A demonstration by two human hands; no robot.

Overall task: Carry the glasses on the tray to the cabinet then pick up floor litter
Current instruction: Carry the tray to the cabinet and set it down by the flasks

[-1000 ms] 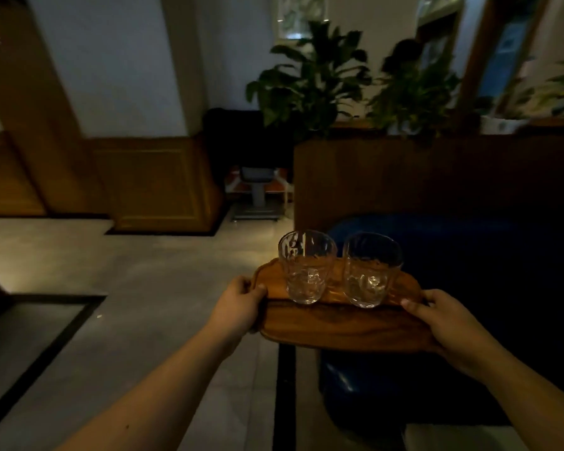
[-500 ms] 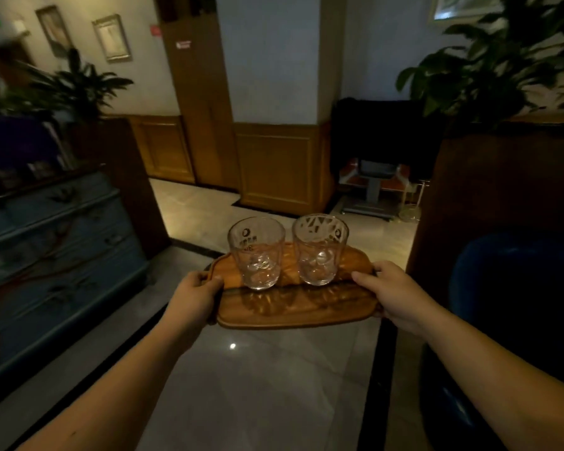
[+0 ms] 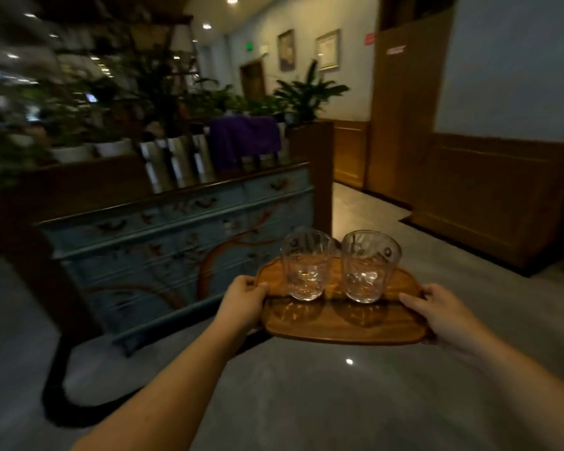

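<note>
We see both hands gripping a wooden tray (image 3: 339,323) at lower centre of the frame. The left hand (image 3: 243,304) clasps the tray's left end, thumb lying on the rim and fingers curled underneath. The right hand (image 3: 437,312) grasps the right end the same way, thumb laid along the top edge. Both forearms reach in from the bottom corners of the frame.

Two clear glasses stand upright on the tray's far half, side by side and very close; we cannot tell whether they touch. The left glass (image 3: 306,263) sits nearer the left hand, the right glass (image 3: 368,265) nearer the right hand. Both look empty, and their shadows fall on the wood in front of them.

The tray hangs over a grey polished floor (image 3: 306,402) with a small light reflection below it. Just left of and beyond the tray stands a blue painted cabinet (image 3: 176,249) with drawers and a branch pattern, filling the middle left of the frame. On its top we make out blurred shiny items and a purple cloth (image 3: 245,138). Potted plants (image 3: 306,92) crowd the upper left. Wood-panelled walls (image 3: 489,196) run down the right side.
</note>
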